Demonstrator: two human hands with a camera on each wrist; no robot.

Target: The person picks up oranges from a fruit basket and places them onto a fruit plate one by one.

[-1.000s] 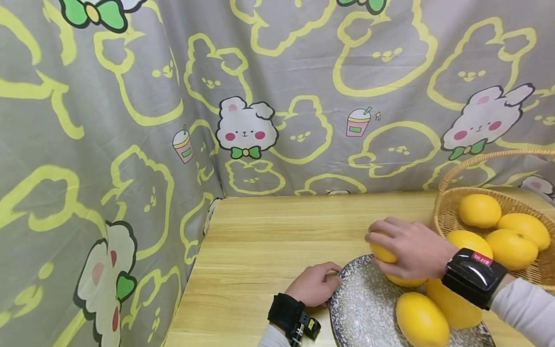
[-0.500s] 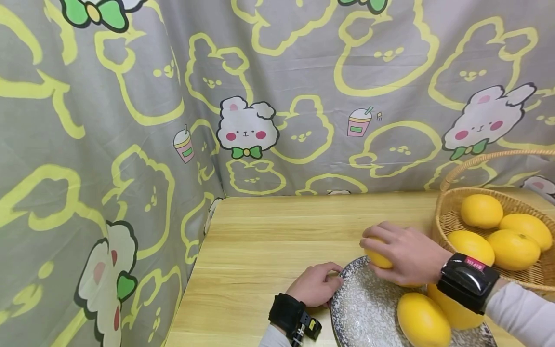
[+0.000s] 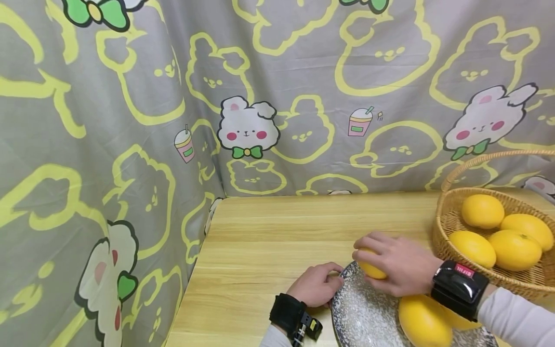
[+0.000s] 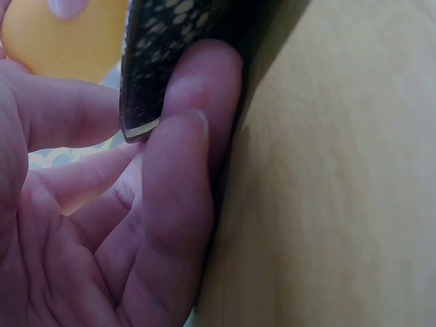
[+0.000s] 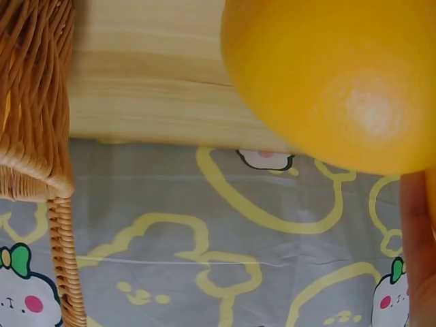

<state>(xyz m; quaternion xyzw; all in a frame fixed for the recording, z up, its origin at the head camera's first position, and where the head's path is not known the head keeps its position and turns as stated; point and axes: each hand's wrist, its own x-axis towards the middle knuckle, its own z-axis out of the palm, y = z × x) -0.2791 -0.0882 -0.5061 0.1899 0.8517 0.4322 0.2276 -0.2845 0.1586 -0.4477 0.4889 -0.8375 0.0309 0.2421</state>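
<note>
right hand (image 3: 399,265), lower right of frame: fingers round orange (image 3: 372,266); left hand (image 3: 315,285) pinches plate (image 3: 360,308). orange likely firm, slick; cup widest part.

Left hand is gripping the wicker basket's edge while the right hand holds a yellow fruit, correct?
Not quite: the left hand grips the edge of the speckled plate, not the wicker basket, as the left wrist view shows. The right hand does hold a yellow fruit.

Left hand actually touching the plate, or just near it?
Touching. The left wrist view shows it: a fingertip of the left hand lies against the dark speckled underside of the plate.
</note>
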